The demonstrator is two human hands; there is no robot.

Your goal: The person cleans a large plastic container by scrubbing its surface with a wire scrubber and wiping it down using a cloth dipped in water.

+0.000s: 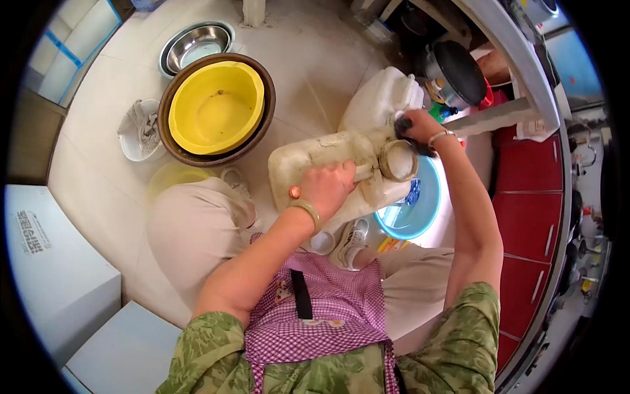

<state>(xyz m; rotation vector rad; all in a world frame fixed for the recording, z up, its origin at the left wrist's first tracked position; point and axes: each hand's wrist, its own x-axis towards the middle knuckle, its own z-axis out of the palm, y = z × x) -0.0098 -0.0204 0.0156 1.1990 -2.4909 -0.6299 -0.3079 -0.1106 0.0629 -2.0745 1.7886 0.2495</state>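
A large, stained whitish plastic jug [295, 161] lies on its side in front of me, its round, wide mouth [398, 160] toward the right. My left hand [328, 187] is closed round the jug's handle. In my right hand [423, 126] is a dark cloth or scrubber [408, 134], held against the upper side of the jug near its mouth. Just behind stands a second white jug [380, 98]. Below the mouth, a light blue basin [426, 210] holds water and a dark blue item [412, 192].
A yellow basin [216, 108] sits inside a brown one at the left, near nested metal bowls [197, 49] and a white bucket with a grey cloth [141, 128]. Red cabinets [525, 223] line the right side. White boxes [59, 262] stand at the lower left.
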